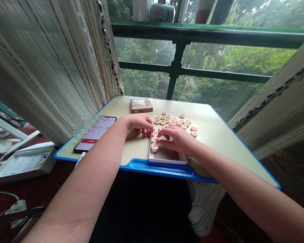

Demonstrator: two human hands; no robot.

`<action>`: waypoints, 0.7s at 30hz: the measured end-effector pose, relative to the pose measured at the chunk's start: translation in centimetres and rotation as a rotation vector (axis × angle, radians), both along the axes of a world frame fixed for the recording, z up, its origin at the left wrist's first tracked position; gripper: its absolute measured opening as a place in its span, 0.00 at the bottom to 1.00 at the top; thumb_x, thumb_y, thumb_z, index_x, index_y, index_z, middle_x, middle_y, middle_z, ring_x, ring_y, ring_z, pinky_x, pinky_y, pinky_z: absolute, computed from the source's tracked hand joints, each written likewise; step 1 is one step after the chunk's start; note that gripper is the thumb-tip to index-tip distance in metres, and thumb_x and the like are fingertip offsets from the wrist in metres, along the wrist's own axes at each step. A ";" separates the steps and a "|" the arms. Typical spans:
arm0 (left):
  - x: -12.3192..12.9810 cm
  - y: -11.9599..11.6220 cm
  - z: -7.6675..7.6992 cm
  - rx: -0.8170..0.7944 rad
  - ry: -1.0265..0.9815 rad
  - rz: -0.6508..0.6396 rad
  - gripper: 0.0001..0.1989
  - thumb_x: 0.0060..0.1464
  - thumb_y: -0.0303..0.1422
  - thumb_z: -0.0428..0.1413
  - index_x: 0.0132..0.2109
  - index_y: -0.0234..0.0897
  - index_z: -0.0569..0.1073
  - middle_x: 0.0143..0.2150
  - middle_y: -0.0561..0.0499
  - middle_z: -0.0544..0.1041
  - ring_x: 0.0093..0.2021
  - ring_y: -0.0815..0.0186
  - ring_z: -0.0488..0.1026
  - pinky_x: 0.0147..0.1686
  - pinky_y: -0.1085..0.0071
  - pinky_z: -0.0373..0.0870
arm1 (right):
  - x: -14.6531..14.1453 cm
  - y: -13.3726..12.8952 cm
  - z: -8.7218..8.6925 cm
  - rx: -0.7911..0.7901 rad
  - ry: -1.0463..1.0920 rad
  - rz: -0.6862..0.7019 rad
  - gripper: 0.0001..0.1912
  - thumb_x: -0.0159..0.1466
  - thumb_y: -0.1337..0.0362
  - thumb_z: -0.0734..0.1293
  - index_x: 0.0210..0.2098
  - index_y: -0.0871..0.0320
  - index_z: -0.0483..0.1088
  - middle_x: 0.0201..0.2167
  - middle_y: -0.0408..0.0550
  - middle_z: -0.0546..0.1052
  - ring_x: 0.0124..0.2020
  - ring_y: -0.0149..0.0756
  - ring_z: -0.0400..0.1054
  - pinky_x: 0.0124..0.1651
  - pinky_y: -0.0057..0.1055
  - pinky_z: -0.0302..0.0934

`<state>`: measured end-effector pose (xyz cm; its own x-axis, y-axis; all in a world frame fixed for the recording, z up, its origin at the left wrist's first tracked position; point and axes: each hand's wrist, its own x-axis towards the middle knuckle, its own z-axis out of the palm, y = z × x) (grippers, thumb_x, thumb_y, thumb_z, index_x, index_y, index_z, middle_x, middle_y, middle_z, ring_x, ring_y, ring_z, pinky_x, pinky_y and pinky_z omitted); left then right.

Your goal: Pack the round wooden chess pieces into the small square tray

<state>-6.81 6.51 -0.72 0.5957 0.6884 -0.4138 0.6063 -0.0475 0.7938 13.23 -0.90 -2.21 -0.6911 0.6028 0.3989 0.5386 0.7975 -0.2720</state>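
Lining white tray (168, 162) along its left wall: three round pieces (154, 139) (red-marked). Right hand (176, 137) above tray, left hand (140, 122) by far-left corner; whether fingers clamp anything, unclear.

Two hands (142, 123) (176, 137); twenty-odd pieces (154, 147); one tray (167, 162); one phone (97, 134).

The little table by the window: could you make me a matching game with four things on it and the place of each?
Things
1. Phone
2. Brown box
3. White tray
4. Loose discs

Places
A. Near the front edge of the table, partly hidden by the right hand
B. Scattered beyond the right hand
C. Toward the far edge, by the window
D. On the left side, with a lit screen

Right pairs: 1-D, 2-C, 3-A, 4-B
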 end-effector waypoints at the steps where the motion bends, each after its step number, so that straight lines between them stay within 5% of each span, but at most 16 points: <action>1: 0.0 0.0 0.0 0.004 0.000 -0.003 0.08 0.40 0.35 0.60 0.26 0.32 0.73 0.21 0.50 0.74 0.22 0.70 0.70 0.17 0.78 0.57 | 0.0 0.0 0.0 -0.005 -0.001 -0.003 0.05 0.58 0.63 0.67 0.33 0.58 0.71 0.25 0.45 0.70 0.29 0.32 0.61 0.35 0.28 0.55; 12: 0.1 0.1 -0.3 0.002 -0.030 0.044 0.09 0.39 0.34 0.60 0.27 0.33 0.72 0.21 0.51 0.74 0.22 0.71 0.70 0.17 0.78 0.56 | 1.3 0.6 0.9 0.046 0.057 -0.091 0.06 0.58 0.68 0.63 0.28 0.58 0.71 0.22 0.44 0.70 0.27 0.30 0.61 0.34 0.27 0.55; 18: 0.3 -0.1 -0.2 -0.012 -0.025 0.054 0.11 0.38 0.36 0.61 0.26 0.33 0.71 0.20 0.51 0.74 0.20 0.72 0.70 0.14 0.79 0.53 | 4.0 2.6 0.8 -0.057 0.319 -0.493 0.07 0.54 0.65 0.62 0.28 0.59 0.72 0.16 0.39 0.63 0.20 0.27 0.54 0.28 0.26 0.51; 21: 0.3 -0.2 -0.1 -0.019 -0.027 0.062 0.09 0.38 0.34 0.61 0.26 0.32 0.71 0.20 0.51 0.73 0.20 0.73 0.69 0.14 0.80 0.53 | 5.3 3.0 2.0 -0.276 0.644 -0.632 0.10 0.53 0.61 0.62 0.30 0.61 0.71 0.18 0.39 0.63 0.19 0.26 0.53 0.24 0.26 0.50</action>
<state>-6.48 6.28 -0.80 0.5629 0.7167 -0.4117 0.5861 0.0050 0.8102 18.53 2.12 -0.21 0.0994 0.9208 0.3772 0.5295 0.2720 -0.8035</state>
